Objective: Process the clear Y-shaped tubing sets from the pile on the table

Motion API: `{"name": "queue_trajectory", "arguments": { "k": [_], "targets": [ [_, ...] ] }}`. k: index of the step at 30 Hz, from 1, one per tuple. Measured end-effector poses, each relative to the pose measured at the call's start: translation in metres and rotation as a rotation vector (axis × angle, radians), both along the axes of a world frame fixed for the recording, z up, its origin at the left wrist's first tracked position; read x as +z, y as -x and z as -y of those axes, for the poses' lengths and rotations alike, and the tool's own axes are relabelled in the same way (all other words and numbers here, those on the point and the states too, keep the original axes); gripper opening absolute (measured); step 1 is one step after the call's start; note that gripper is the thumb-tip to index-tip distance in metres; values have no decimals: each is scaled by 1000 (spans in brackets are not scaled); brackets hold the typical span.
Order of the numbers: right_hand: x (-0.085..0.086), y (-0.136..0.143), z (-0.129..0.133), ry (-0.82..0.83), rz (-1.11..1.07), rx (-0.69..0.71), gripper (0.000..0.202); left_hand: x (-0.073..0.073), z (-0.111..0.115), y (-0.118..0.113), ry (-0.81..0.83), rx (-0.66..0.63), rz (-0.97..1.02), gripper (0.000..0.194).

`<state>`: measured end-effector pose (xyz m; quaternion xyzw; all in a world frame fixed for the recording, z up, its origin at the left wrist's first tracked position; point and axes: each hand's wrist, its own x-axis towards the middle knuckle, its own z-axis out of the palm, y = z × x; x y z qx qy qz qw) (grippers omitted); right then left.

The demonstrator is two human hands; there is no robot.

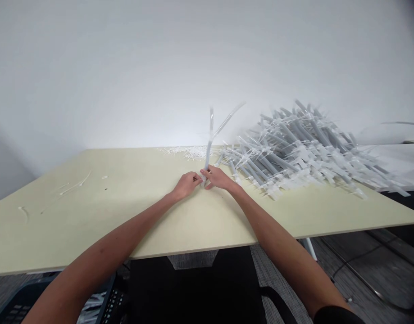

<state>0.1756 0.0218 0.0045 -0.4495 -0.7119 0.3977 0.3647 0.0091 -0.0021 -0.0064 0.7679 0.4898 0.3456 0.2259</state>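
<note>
A grey and clear plastic tube assembly [208, 153] stands roughly upright over the middle of the table, splitting into two clear branches at the top in a Y. My right hand [217, 177] is closed around its lower part. At the bottom end, my left hand [188, 184] pinches a whitish piece of the same tube assembly with thumb and fingers. The fingertips of both hands nearly meet there, and they partly hide that end. Behind the hands lies a spread of small white pieces [193, 153], too small to name.
A large heap of similar grey tubes with white ends [294, 148] covers the right side of the table [142, 225]. Several thin white strips, like cable ties [76, 185], lie at the left. Below the left edge is a dark basket [110, 297] with whitish pieces inside.
</note>
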Motion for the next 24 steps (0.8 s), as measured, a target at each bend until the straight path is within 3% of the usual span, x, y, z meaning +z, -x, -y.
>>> {"name": "queue_trajectory", "arguments": {
  "k": [6,11,16,24],
  "targets": [
    [0,-1,2,110,-94,159,32,1,-5,6,134,-16,56,28],
    [-7,-2,-7,115,-101,153,34,5,-12,20,318,-174,140,35],
    [-11,-2,-9,71,-64,118,32,12,-13,35,395,-338,186,33],
    [-7,-1,-4,0,71,74,28,7,-17,35,347,-280,107,34]
  ]
}}
